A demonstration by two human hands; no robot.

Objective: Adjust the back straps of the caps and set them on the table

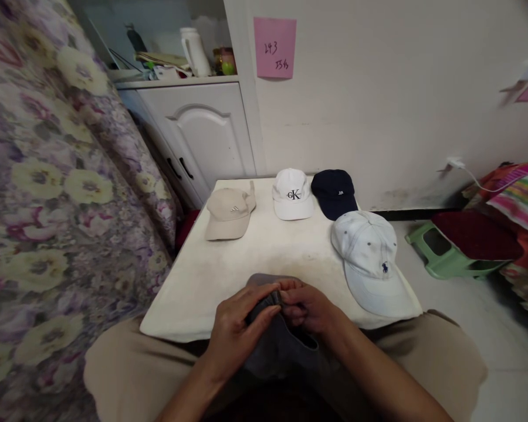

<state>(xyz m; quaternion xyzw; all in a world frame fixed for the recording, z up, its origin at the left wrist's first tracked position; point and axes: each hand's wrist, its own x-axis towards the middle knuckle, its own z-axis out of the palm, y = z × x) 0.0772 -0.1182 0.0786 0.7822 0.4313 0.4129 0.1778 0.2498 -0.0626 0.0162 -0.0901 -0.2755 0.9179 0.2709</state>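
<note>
At the near edge of the table, a dark grey cap is held between both hands, its brim or crown partly resting on the cloth. My left hand pinches a dark strap of the cap between thumb and fingers. From the other side, my right hand grips the strap's end with curled fingers. Below the hands the cap's opening shows, while its front is hidden. Nearest on the right lies a pale denim cap with a small dark emblem.
Farther back on the cream-covered table are a beige cap, a white cap and a navy cap. A floral curtain hangs left. Behind stands a white cabinet; a green stool is at right.
</note>
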